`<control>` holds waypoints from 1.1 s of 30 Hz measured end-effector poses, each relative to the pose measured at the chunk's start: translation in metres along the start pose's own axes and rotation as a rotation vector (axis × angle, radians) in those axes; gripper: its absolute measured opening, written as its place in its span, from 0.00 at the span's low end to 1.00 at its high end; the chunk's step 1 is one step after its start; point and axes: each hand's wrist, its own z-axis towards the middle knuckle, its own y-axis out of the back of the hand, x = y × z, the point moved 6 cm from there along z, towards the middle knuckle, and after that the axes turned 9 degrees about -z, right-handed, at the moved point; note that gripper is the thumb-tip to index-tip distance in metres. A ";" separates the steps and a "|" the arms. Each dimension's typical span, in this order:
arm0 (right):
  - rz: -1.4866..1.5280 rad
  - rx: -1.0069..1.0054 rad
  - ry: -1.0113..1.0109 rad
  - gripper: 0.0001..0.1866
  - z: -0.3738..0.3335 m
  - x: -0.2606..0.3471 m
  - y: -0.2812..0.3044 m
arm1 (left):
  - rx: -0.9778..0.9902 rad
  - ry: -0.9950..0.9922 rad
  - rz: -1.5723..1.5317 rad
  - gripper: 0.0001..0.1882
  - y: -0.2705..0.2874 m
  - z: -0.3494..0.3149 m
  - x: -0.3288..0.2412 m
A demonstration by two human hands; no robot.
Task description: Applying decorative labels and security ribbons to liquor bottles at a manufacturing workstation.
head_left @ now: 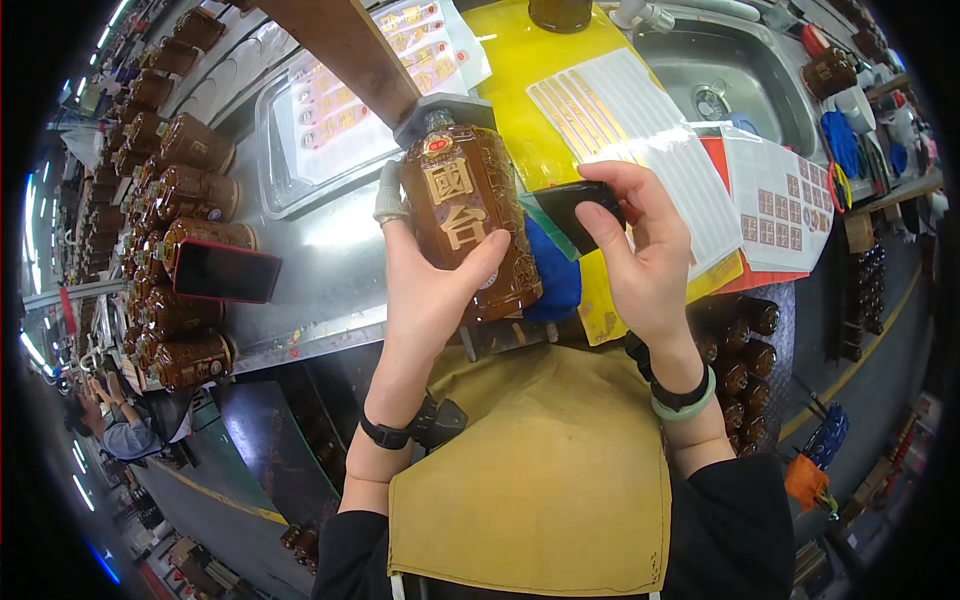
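Observation:
A brown embossed glass bottle (486,166) with gold characters and a small red emblem lies tilted on the bench, its neck pointing away from me. My left hand (428,285) is wrapped round the bottle's lower left side, thumb across its front. A pale finger cot covers one of that hand's fingers. Just right of the bottle, my right hand (648,245) pinches a black scraper (572,212) with a green edge, close to the bottle's side. A blue cloth (553,268) is bunched under the scraper, partly hidden by it.
Label sheets (600,110) lie on a yellow sheet (510,60) to the right, beside a steel sink (735,75). Many brown bottles (195,190) stand at left near a phone (225,272). A brown beam (345,45) reaches down to the bottle's neck.

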 end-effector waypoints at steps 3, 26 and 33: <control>-0.025 0.001 0.002 0.15 0.005 0.002 -0.001 | 0.005 -0.005 0.011 0.40 -0.002 0.000 0.001; -0.544 0.352 0.919 0.12 0.057 0.085 -0.074 | -0.082 -0.049 -0.233 0.28 0.039 0.011 -0.002; -0.161 0.184 0.270 0.08 0.094 0.051 -0.050 | -0.032 -0.120 -0.232 0.23 0.029 0.027 -0.005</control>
